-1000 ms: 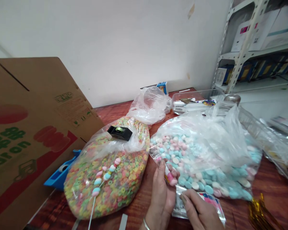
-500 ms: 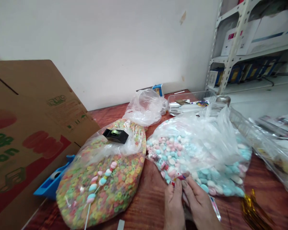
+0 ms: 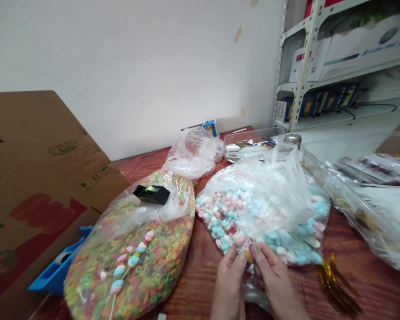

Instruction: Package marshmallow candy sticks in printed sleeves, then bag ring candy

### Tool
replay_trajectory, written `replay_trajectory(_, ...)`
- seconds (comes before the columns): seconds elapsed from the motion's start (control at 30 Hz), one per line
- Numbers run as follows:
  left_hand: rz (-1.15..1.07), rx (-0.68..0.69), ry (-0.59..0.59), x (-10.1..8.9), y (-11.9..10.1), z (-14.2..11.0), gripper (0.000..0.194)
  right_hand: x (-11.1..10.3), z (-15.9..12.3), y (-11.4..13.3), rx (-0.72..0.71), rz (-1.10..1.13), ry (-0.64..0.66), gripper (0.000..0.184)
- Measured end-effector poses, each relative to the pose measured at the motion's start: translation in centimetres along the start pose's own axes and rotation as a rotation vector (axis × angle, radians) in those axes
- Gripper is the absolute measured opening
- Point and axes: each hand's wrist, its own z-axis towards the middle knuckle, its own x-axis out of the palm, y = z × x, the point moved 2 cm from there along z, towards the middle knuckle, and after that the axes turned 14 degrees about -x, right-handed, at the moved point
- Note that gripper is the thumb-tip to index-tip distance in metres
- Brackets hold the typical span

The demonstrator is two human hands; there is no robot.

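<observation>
My left hand (image 3: 230, 278) and my right hand (image 3: 270, 273) are close together at the front, thumbs and fingers pinched on a small printed clear plastic bag (image 3: 249, 255). Part of the plastic hangs below my fingers; what is inside, if anything, I cannot make out. Just beyond my hands lies a large clear bag of pink, white and blue marshmallows (image 3: 270, 213), with a printed strip of plastic (image 3: 230, 222) across its near left side. To the left, a big bag of coloured cereal rings (image 3: 153, 271) carries two marshmallow skewers (image 3: 118, 275) and a black tape dispenser (image 3: 152, 194).
A cardboard box (image 3: 50, 178) stands at left, beside a blue tape dispenser (image 3: 60, 266). Gold twist ties (image 3: 336, 284) lie at right, near a clear plastic tray (image 3: 356, 213). Behind are a crumpled plastic bag (image 3: 193, 151), another tray (image 3: 253, 146) and a metal shelf (image 3: 302, 84).
The view has swung slightly right, so things appear further left. Both hands still pinch the printed bag; its upper edge is now turned more towards me and the fingers have shifted.
</observation>
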Motion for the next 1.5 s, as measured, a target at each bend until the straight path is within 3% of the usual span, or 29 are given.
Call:
replay_trajectory(0.13,-0.003,0.040,-0.125,-0.2,-0.1,0.2,0.029,-0.2,-0.7,0.3,0.003,-0.167,0.077,0.038)
replay_trajectory(0.3,0.180,0.079,-0.236,-0.4,0.7,0.7,0.032,-0.8,-0.9,1.0,-0.210,-0.502,0.002,0.037)
replay_trajectory(0.37,0.231,0.084,-0.226,-0.3,0.8,0.7,0.032,-1.0,-0.8,0.9,-0.164,-0.383,0.011,0.039)
replay_trajectory(0.43,0.206,0.045,-0.161,0.0,0.8,0.6,0.033,-1.0,-0.7,0.7,0.013,-0.065,0.010,0.042)
replay_trajectory(0.53,0.106,-0.109,0.032,0.3,0.6,0.5,0.039,-0.8,-1.2,0.5,0.322,0.449,0.022,0.041)
replay_trajectory(0.63,0.060,-0.274,0.197,0.1,0.7,0.5,0.046,-1.0,-2.2,0.3,0.511,0.655,0.164,0.047)
replay_trajectory(0.7,0.060,-0.300,0.163,-0.3,0.9,0.8,0.041,-1.4,-2.7,0.2,0.548,0.647,0.218,0.048)
replay_trajectory(0.77,0.090,-0.261,0.043,-0.6,1.2,1.3,0.034,-2.0,-2.8,0.2,0.484,0.595,0.150,0.043)
replay_trajectory(0.9,0.245,-0.175,-0.124,-0.4,2.2,1.8,0.030,-3.0,-2.8,0.6,0.164,0.324,-0.053,0.038)
replay_trajectory(0.97,0.275,-0.191,-0.082,0.1,2.8,1.7,0.030,-3.2,-3.1,0.9,0.134,0.251,-0.058,0.036)
replay_trajectory(1.03,0.225,-0.252,0.010,0.7,3.3,1.4,0.029,-3.7,-3.4,1.6,0.192,0.263,-0.012,0.035)
replay_trajectory(1.13,0.131,-0.283,0.086,1.3,3.3,1.1,0.026,-5.7,-3.7,4.1,0.119,0.050,0.112,0.028)
replay_trajectory(1.2,0.099,-0.221,0.070,1.2,2.6,1.2,0.023,-8.1,-3.9,6.5,-0.141,-0.506,0.196,0.018)
replay_trajectory(1.27,0.085,-0.153,0.029,0.8,1.7,1.5,0.021,-10.6,-4.5,7.7,-0.224,-0.967,0.328,0.023)
replay_trajectory(1.4,0.117,-0.113,-0.051,-0.3,0.2,1.6,0.026,-14.5,-6.1,7.1,-0.299,-1.563,0.653,0.036)
replay_trajectory(1.5,0.114,-0.118,-0.093,-0.9,-0.1,1.2,0.030,-15.4,-6.4,5.9,-0.447,-1.721,0.747,0.044)
